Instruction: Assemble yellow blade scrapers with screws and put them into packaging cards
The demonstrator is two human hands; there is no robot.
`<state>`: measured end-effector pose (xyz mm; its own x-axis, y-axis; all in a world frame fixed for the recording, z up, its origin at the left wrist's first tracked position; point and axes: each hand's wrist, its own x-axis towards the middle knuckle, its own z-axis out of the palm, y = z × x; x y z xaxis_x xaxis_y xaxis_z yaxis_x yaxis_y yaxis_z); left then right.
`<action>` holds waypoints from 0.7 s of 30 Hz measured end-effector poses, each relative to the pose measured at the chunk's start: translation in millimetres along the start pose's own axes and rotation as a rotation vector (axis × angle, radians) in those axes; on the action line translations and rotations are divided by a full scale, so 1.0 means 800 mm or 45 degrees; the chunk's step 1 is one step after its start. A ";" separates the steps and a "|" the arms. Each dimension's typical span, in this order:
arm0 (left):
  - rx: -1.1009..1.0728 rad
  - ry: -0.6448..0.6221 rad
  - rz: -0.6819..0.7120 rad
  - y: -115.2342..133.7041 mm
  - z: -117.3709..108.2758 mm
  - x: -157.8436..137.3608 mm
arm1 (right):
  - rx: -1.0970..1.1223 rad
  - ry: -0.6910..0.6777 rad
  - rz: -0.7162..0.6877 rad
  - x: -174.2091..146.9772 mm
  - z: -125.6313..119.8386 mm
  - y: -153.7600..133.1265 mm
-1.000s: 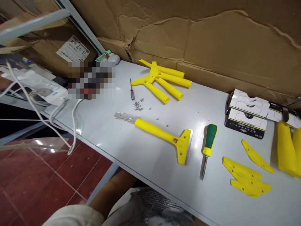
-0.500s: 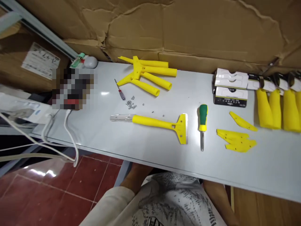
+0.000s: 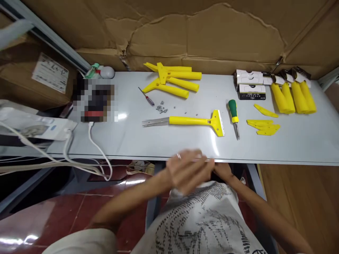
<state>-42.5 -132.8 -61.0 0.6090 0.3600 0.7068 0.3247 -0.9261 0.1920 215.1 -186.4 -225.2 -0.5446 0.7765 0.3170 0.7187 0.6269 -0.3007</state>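
Observation:
My left hand is at the table's front edge, slightly blurred, its fingers stretched to the right with nothing visible in them. Just beside it is my right hand, its fingers hidden below the edge and behind the left hand. Nearest to both lies a yellow scraper, its metal blade to the right and a clear sleeve or strip at its left end. Right of the blade rests a screwdriver with a green and yellow handle. A small screwdriver and a pile of screws lie behind the scraper.
Yellow scraper handles lie at the back. Flat yellow plates, black-and-white boxes and more yellow handles occupy the right side. White cables hang over the left front edge beside a power strip. Cardboard stands behind.
My left hand has risen from below the table to its front edge, and part of the right hand now shows. The view has shifted; the tools lie as before.

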 end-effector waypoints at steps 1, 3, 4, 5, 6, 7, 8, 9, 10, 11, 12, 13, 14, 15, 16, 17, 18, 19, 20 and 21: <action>0.269 0.240 0.073 -0.029 -0.022 0.019 | -0.063 0.022 0.033 -0.010 0.006 0.002; 0.506 0.329 0.059 -0.089 -0.060 0.060 | -0.168 0.045 0.072 -0.031 0.010 0.004; 0.543 0.198 -0.062 -0.116 -0.074 0.080 | -0.205 0.052 0.075 -0.042 0.009 0.002; 0.523 0.037 -0.215 -0.140 -0.086 0.099 | -0.232 0.057 0.071 -0.051 0.006 -0.001; 0.468 -0.116 -0.343 -0.160 -0.094 0.116 | -0.249 0.063 0.059 -0.059 0.002 -0.005; 0.408 -0.274 -0.440 -0.176 -0.100 0.130 | -0.256 0.072 0.040 -0.065 -0.003 -0.012; 0.363 -0.427 -0.510 -0.189 -0.103 0.141 | -0.254 0.084 0.012 -0.070 -0.008 -0.020; 0.330 -0.576 -0.561 -0.199 -0.104 0.149 | -0.241 0.102 -0.026 -0.072 -0.013 -0.029; 0.289 -0.709 -0.589 -0.208 -0.102 0.154 | -0.219 0.131 -0.080 -0.073 -0.018 -0.040; 0.252 -0.820 -0.597 -0.214 -0.100 0.157 | -0.192 0.166 -0.152 -0.071 -0.024 -0.051; 0.222 -0.906 -0.594 -0.220 -0.096 0.158 | -0.162 0.210 -0.241 -0.069 -0.030 -0.063; 0.207 -0.967 -0.592 -0.225 -0.093 0.157 | -0.133 0.262 -0.339 -0.064 -0.037 -0.073; 0.209 -1.007 -0.600 -0.230 -0.089 0.155 | -0.108 0.310 -0.438 -0.058 -0.045 -0.082; 0.214 -1.034 -0.607 -0.235 -0.087 0.152 | -0.088 0.353 -0.524 -0.051 -0.054 -0.089; 0.223 -1.041 -0.619 -0.239 -0.087 0.149 | -0.067 0.395 -0.582 -0.044 -0.064 -0.092; 0.234 -1.033 -0.624 -0.243 -0.088 0.146 | -0.044 0.412 -0.624 -0.036 -0.076 -0.091; 0.251 -1.010 -0.621 -0.247 -0.091 0.143 | -0.015 0.422 -0.639 -0.027 -0.090 -0.087; 0.279 -0.981 -0.615 -0.250 -0.096 0.140 | 0.017 0.418 -0.619 -0.017 -0.105 -0.077; 0.314 -0.958 -0.607 -0.252 -0.102 0.138 | 0.044 0.393 -0.559 -0.005 -0.123 -0.064; 0.359 -0.944 -0.611 -0.255 -0.108 0.135 | 0.066 0.362 -0.466 0.009 -0.141 -0.046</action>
<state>-105.0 85.0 35.0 0.6395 0.7677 -0.0401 0.7665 -0.6328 0.1096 233.5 -210.8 -109.9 -0.6130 0.4594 0.6428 0.4746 0.8645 -0.1653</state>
